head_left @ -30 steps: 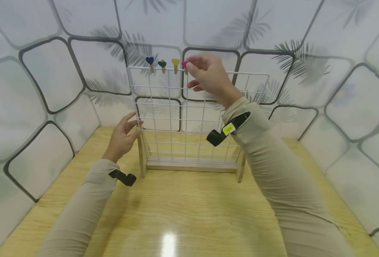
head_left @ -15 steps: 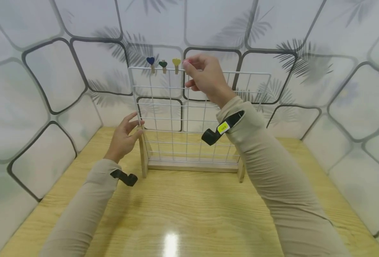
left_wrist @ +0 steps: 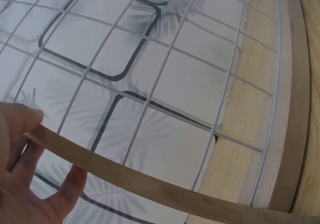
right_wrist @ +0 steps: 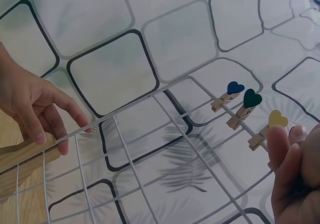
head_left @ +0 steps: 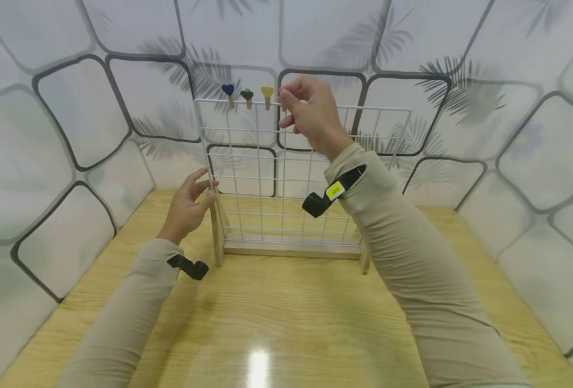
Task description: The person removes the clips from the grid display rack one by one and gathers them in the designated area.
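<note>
My right hand (head_left: 315,113) pinches a small wooden clothespin (head_left: 283,108) with a pink heart between thumb and fingers, at the top wire of a white grid rack (head_left: 271,178). The fingers hide most of that clothespin. To its left, a row of clothespins stands clipped on the same wire: one with a yellow heart (head_left: 267,92), one with a green heart (head_left: 247,95) and one with a blue heart (head_left: 228,90). My left hand (head_left: 185,207) holds the rack's left wooden upright (left_wrist: 130,180), thumb on one side and fingers on the other.
The rack stands on a wooden base (head_left: 291,250) upon a light wood table (head_left: 286,312). Behind it and to both sides rise patterned white walls (head_left: 524,124). A black camera mount sits on each wrist.
My right fingertips have closed farther over the pink-heart clothespin, covering most of the heart that showed a second ago. The left hand keeps its hold on the upright.
</note>
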`<state>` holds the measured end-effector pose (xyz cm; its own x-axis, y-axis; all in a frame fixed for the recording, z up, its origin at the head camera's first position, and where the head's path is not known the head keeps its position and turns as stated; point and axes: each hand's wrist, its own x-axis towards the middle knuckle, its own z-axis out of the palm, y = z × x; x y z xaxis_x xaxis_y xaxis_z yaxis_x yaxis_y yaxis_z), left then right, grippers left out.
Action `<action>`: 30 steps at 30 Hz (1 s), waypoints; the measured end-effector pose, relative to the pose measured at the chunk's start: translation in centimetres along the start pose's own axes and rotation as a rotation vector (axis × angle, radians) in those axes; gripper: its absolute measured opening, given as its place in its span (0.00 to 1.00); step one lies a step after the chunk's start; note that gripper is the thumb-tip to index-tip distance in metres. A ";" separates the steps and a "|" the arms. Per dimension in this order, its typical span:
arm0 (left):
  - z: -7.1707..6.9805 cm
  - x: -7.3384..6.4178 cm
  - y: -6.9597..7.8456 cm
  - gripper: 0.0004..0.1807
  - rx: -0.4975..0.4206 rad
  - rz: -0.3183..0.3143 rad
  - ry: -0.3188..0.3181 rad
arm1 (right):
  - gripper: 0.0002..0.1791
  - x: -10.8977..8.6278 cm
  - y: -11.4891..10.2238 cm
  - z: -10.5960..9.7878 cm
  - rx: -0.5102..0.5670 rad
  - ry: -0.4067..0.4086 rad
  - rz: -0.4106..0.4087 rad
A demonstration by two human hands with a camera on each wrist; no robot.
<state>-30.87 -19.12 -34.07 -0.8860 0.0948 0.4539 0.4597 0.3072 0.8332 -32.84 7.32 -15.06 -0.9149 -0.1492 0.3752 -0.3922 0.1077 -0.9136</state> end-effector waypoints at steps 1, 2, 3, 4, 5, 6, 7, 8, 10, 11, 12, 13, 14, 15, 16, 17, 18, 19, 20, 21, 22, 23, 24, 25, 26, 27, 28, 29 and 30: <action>0.0 0.0 0.0 0.34 -0.002 0.001 0.000 | 0.04 -0.1 0.0 0.0 0.002 0.005 -0.006; 0.0 -0.1 -0.1 0.35 -0.001 -0.002 -0.003 | 0.04 -0.2 0.1 0.1 0.007 0.009 -0.011; 0.0 -0.2 -0.2 0.35 0.000 -0.008 -0.005 | 0.05 -0.3 0.2 0.2 0.008 0.012 -0.015; -0.1 -0.3 -0.3 0.35 0.006 -0.013 -0.008 | 0.06 -0.4 0.3 0.3 0.010 0.015 -0.018; -0.1 -0.5 -0.3 0.35 0.013 -0.018 -0.012 | 0.07 -0.5 0.5 0.3 0.006 0.017 -0.025; -0.2 -0.6 -0.4 0.36 0.021 -0.024 -0.014 | 0.07 -0.6 0.6 0.4 0.011 0.019 -0.024; -0.2 -0.7 -0.5 0.36 0.024 -0.027 -0.018 | 0.09 -0.7 0.7 0.5 0.010 0.020 -0.025; -0.3 -0.7 -0.5 0.36 0.032 -0.030 -0.021 | 0.09 -0.7 0.7 0.5 0.014 0.021 -0.021; -0.3 -0.7 -0.6 0.36 0.042 -0.026 -0.021 | 0.09 -0.7 0.7 0.5 0.011 0.027 -0.027; -0.3 -0.6 -0.5 0.36 0.041 -0.023 -0.018 | 0.08 -0.6 0.7 0.5 0.007 0.032 -0.033; -0.3 -0.5 -0.4 0.36 0.035 -0.019 -0.016 | 0.08 -0.5 0.6 0.5 0.007 0.036 -0.035; -0.2 -0.4 -0.4 0.36 0.029 -0.014 -0.015 | 0.08 -0.4 0.5 0.4 0.003 0.039 -0.037; -0.2 -0.2 -0.4 0.36 0.025 -0.009 -0.012 | 0.07 -0.3 0.4 0.4 0.007 0.043 -0.033; -0.1 -0.1 -0.4 0.36 0.019 -0.002 -0.010 | 0.06 -0.2 0.3 0.4 0.005 0.044 -0.035; -0.1 0.0 -0.3 0.35 0.014 0.002 -0.008 | 0.06 -0.1 0.3 0.4 0.013 0.045 -0.031; -0.1 0.0 -0.3 0.35 0.006 0.006 -0.006 | 0.06 0.0 0.3 0.4 0.018 0.045 -0.030; -0.1 0.1 -0.3 0.35 0.002 0.010 -0.006 | 0.06 0.0 0.3 0.4 0.027 0.044 -0.027; -0.1 0.2 -0.3 0.35 0.000 0.012 -0.007 | 0.06 0.1 0.3 0.4 0.034 0.044 -0.027; -0.1 0.2 -0.3 0.35 0.001 0.012 -0.007 | 0.06 0.2 0.3 0.4 0.042 0.045 -0.025; -0.1 0.2 -0.3 0.35 0.000 0.010 -0.008 | 0.06 0.2 0.3 0.4 0.045 0.045 -0.030; -0.1 0.2 -0.3 0.35 -0.001 0.006 -0.010 | 0.06 0.3 0.3 0.4 0.051 0.047 -0.027; -0.1 0.3 -0.3 0.35 0.000 0.004 -0.012 | 0.06 0.3 0.3 0.4 0.056 0.049 -0.026; -0.1 0.2 -0.3 0.35 0.003 0.001 -0.014 | 0.07 0.3 0.3 0.4 0.060 0.050 -0.023; -0.1 0.3 -0.3 0.35 0.006 -0.001 -0.014 | 0.07 0.3 0.3 0.4 0.056 0.052 -0.022; -0.1 0.2 -0.4 0.35 0.006 0.001 -0.014 | 0.07 0.4 0.4 0.4 0.045 0.054 -0.025; -0.1 0.2 -0.4 0.35 0.007 0.002 -0.014 | 0.08 0.3 0.4 0.4 0.028 0.054 -0.031; -0.2 0.2 -0.4 0.35 0.010 0.005 -0.015 | 0.07 0.3 0.4 0.4 0.013 0.055 -0.037; -0.2 0.2 -0.4 0.35 0.011 0.005 -0.016 | 0.07 0.2 0.3 0.5 0.002 0.057 -0.042; -0.2 0.2 -0.4 0.35 0.010 0.004 -0.016 | 0.07 0.2 0.4 0.5 -0.010 0.058 -0.050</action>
<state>-31.19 -19.43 -34.24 -0.8849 0.1113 0.4522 0.4629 0.3160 0.8281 -33.10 6.86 -15.39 -0.8980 -0.0976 0.4289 -0.4382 0.1117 -0.8919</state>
